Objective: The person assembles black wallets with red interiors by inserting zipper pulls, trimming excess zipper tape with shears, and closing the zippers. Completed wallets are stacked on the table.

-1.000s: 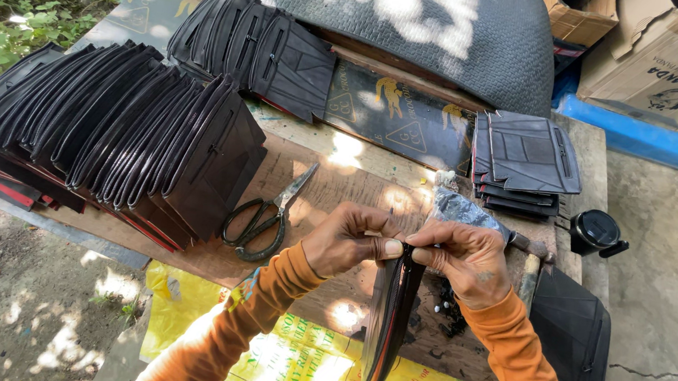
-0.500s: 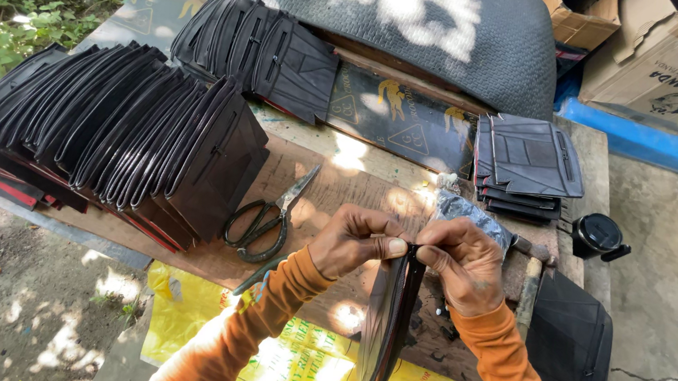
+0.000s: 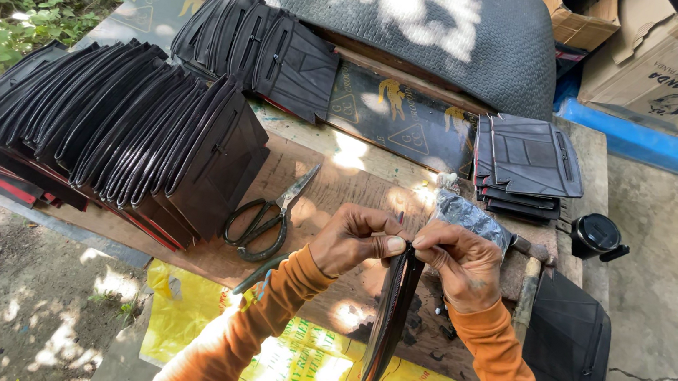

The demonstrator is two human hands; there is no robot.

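My left hand [image 3: 359, 239] and my right hand [image 3: 461, 260] pinch the top edge of a flat black folded piece [image 3: 389, 322] that hangs edge-on down toward me over the wooden board [image 3: 331, 190]. Both thumbs and forefingers press together at its upper end. Black-handled scissors [image 3: 267, 217] lie on the board just left of my left hand. A crumpled grey plastic wrap [image 3: 470, 217] sits right behind my right hand.
A long row of black folded pieces [image 3: 109, 137] stands on edge at the left, another row [image 3: 261, 48] behind it, a small stack [image 3: 526, 164] at the right. A hammer handle [image 3: 529, 286], a black round lid [image 3: 596, 234], a yellow sack [image 3: 296, 362] and cardboard boxes [image 3: 670, 74] lie around.
Both hands have stayed pinched on the top of the hanging black piece, shifting slightly together. Nothing else has moved.
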